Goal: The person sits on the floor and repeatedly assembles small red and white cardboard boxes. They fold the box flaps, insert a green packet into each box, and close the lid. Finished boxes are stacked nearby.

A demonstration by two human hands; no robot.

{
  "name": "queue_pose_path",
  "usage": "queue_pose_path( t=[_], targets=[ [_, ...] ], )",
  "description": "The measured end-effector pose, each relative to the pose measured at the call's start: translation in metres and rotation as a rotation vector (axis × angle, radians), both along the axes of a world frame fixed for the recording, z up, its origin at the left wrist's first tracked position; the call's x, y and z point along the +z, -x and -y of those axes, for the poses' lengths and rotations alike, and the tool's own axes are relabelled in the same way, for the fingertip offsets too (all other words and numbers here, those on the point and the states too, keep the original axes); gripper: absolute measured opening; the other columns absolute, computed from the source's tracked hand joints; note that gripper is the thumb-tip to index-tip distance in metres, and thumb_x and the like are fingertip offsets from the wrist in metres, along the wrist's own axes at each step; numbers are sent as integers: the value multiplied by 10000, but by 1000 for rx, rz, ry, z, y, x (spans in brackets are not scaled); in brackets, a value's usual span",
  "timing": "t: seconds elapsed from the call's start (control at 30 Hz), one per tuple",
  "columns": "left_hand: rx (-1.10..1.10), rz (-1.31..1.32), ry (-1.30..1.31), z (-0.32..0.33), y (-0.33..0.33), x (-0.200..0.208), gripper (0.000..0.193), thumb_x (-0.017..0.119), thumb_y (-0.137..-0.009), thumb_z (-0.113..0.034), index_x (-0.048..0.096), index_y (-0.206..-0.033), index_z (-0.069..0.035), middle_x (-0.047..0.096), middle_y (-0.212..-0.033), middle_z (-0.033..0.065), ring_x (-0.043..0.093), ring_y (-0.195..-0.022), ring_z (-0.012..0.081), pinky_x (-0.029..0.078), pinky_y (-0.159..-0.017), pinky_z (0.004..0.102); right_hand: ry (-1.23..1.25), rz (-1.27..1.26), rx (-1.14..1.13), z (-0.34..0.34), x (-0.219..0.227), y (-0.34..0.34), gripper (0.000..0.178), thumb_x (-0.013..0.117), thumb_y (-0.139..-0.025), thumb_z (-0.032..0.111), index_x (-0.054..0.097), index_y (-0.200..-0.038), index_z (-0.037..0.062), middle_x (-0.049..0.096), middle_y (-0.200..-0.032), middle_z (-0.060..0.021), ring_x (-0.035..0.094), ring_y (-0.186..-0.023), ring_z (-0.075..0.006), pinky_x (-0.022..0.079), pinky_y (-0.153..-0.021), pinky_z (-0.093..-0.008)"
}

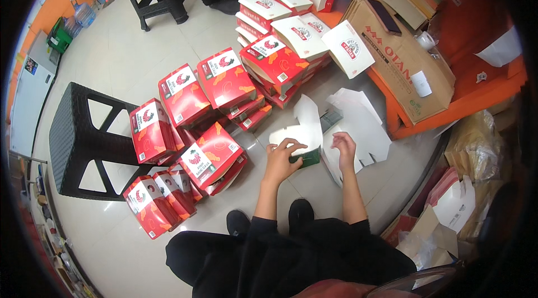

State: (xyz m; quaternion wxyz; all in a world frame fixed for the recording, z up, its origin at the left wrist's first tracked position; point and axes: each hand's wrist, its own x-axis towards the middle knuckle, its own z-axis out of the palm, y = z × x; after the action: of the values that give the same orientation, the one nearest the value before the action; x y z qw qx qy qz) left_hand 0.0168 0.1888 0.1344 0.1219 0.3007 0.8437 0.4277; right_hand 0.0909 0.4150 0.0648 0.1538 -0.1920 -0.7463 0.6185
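Note:
A partly folded food box (288, 135), white inside with a dark green outer side, stands in front of me just above the floor tiles. My left hand (282, 160) grips its near edge, fingers bent over the white wall and thumb by the green side. To the right of the box is my right hand (344, 148), raised with loosely curled fingers apart; nothing shows in it. Under and beyond that hand lie flat white box blanks (363, 121) with slotted edges. A small grey-green piece (331, 119) shows between the box and the blanks.
Stacks of folded red-and-white boxes (185, 96) stand to the left, and white-topped ones (302, 35) farther off. Black plastic stools (84, 135) are left and at the back. An orange low table (476, 96) holds a brown carton (412, 68) and a phone (384, 17).

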Motion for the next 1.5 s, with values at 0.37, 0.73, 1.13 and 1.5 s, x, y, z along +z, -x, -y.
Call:
queue_pose_path(
  t=[0.37, 0.73, 1.13, 1.5],
  targets=[
    [-46, 266, 191, -1, -38, -113, 416, 676, -705, -186, 603, -1111, -131, 655, -976, 106, 624, -835, 262, 481, -806, 382, -811, 530, -28, 44, -32, -23, 492, 578, -745, 52, 539, -1217, 185, 533, -1014, -115, 584, -870, -316, 491, -743, -407],
    [481, -291, -425, -34, -53, -61, 274, 653, -671, -29, 580, -935, -36, 577, -947, 141, 544, -925, 314, 427, -795, 392, -514, 255, -240, -30, -13, -55, 627, 654, -697, 115, 446, -1289, 112, 478, -1141, -126, 489, -1066, -296, 421, -895, -383],
    [238, 188, -333, -16, 32, -84, 301, 724, -734, -129, 629, -991, -4, 648, -864, 111, 623, -807, 212, 478, -739, 326, -223, 330, 158, 9, 27, -82, 310, 669, -785, 254, 652, -1010, 43, 578, -1130, -82, 505, -1095, -222, 372, -931, -354],
    [149, 582, -153, 12, 25, -102, 356, 649, -812, -202, 610, -1064, 46, 664, -885, 112, 590, -758, 148, 471, -702, 293, 165, -24, -19, -67, 53, 11, 227, 553, -896, 187, 593, -1034, 10, 628, -959, -37, 578, -848, -148, 455, -774, -270]
  ],
)
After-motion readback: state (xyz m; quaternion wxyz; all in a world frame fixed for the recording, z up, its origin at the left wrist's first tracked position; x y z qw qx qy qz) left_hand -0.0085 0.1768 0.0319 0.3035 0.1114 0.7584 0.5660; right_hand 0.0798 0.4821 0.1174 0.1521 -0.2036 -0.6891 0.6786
